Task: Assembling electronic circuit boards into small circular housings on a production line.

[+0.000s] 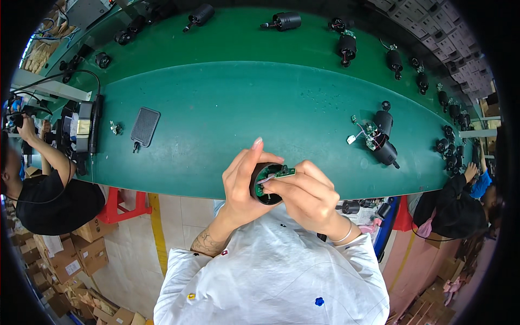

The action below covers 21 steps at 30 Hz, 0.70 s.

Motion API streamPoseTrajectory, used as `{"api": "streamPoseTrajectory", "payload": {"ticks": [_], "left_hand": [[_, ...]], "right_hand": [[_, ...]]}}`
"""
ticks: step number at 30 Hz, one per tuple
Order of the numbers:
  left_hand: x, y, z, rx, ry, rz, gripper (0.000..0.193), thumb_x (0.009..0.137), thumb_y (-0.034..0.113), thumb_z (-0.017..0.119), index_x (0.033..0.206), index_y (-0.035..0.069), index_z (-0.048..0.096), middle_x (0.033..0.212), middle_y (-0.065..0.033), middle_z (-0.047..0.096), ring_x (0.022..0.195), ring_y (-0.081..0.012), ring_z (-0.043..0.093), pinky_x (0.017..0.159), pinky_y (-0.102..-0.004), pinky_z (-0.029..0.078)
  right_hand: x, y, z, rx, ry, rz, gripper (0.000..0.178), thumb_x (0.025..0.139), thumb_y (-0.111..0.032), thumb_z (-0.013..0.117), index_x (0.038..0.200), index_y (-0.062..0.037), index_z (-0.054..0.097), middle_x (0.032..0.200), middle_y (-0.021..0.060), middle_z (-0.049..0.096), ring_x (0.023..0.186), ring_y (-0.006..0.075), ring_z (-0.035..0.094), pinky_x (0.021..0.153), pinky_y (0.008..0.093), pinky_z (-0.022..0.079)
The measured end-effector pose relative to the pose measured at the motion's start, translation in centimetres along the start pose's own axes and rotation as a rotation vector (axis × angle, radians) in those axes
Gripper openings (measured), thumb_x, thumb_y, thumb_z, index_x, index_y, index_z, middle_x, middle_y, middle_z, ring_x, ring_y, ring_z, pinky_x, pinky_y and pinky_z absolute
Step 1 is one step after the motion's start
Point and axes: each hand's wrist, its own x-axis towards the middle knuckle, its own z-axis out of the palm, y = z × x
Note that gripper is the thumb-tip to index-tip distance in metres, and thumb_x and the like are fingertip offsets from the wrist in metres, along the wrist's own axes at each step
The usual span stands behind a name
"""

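The left hand (pixel 241 181) is cupping a light, rigid black round housing (pixel 266 184) while the right hand (pixel 303 192) is pinching a fragile-looking green circuit board (pixel 281 173) by its edges

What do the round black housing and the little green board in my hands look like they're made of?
The black housing looks like moulded plastic, matte with a dull sheen. The green board looks like a lacquered circuit board, judging by its flat, thin shape and green coat; I can't be sure of either.

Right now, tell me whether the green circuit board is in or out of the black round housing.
Partly in: the green circuit board pokes past the black round housing rim, pinched by the right hand; the left hand grips the housing.
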Motion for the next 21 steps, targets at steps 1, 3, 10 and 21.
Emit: {"api": "streamPoseTrajectory", "payload": {"ticks": [1,3,10,21], "left_hand": [[0.0,-0.1,0.0,0.007,-0.001,0.020,0.090,0.061,0.002,0.080,0.141,-0.001,0.036,0.092,-0.0124,0.066,0.072,-0.0183,0.062,0.061,-0.0284,0.050],[0.1,0.0,0.0,-0.004,0.017,0.008,0.092,0.061,0.002,0.080,0.141,0.000,0.035,0.097,-0.0140,0.064,0.074,-0.0190,0.062,0.062,-0.0291,0.050],[-0.5,0.1,0.0,-0.085,0.018,-0.008,0.112,0.059,0.003,0.082,0.150,0.010,0.016,0.127,-0.0220,0.044,0.089,-0.0226,0.061,0.071,-0.0313,0.051],[-0.7,0.4,-0.5,-0.018,-0.130,-0.122,0.122,0.059,0.005,0.083,0.152,0.013,0.004,0.129,-0.0218,0.043,0.109,-0.0258,0.054,0.081,-0.0341,0.049]], "right_hand": [[0.0,-0.1,0.1,-0.100,0.031,-0.061,0.016,0.065,0.002,0.075,0.080,-0.0003,0.072,0.083,0.0059,0.070,0.064,0.0153,0.050,0.061,0.0256,0.044],[-0.1,0.0,0.1,-0.058,0.047,-0.012,0.017,0.065,0.002,0.075,0.082,-0.0003,0.072,0.084,0.0064,0.070,0.066,0.0158,0.051,0.063,0.0260,0.045],[0.9,-0.8,0.2,0.333,0.201,0.453,0.030,0.061,-0.002,0.080,0.090,-0.0001,0.072,0.090,0.0095,0.070,0.083,0.0203,0.058,0.074,0.0300,0.048],[0.3,0.8,0.1,0.346,0.001,0.337,0.042,0.060,-0.003,0.081,0.100,0.0016,0.071,0.095,0.0111,0.070,0.092,0.0241,0.059,0.085,0.0353,0.047]]}}
